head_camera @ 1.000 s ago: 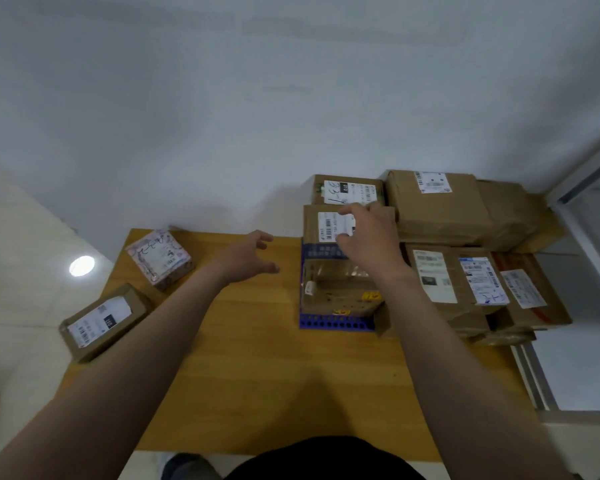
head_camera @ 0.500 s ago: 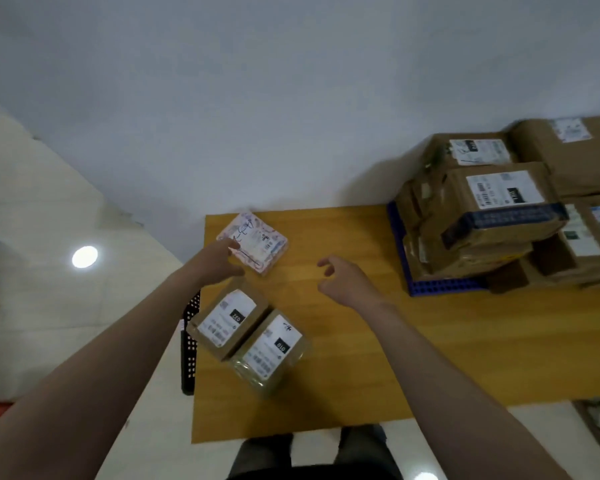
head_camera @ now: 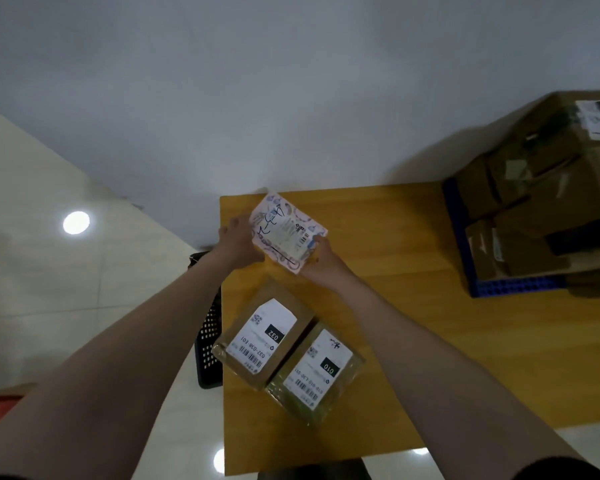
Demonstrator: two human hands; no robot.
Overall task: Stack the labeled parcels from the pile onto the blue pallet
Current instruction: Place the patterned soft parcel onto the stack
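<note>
A parcel-sorting room: labelled cardboard parcels [head_camera: 262,337] and a stacked blue pallet [head_camera: 513,287] on a table [head_camera: 413,306].

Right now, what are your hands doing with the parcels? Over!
Left hand and right hand both grip the pink parcel. 032 parcel and 010 parcel lie on the table. Blue pallet off right, already piled with boxes.

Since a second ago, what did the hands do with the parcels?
The right hand left the stack on the blue pallet and swung left, while the left hand reached forward. Now both hands grip the pink parcel by opposite edges near the table's far-left corner. The 032 parcel and 010 parcel lie side by side as before, and the stack looks unchanged.
</note>
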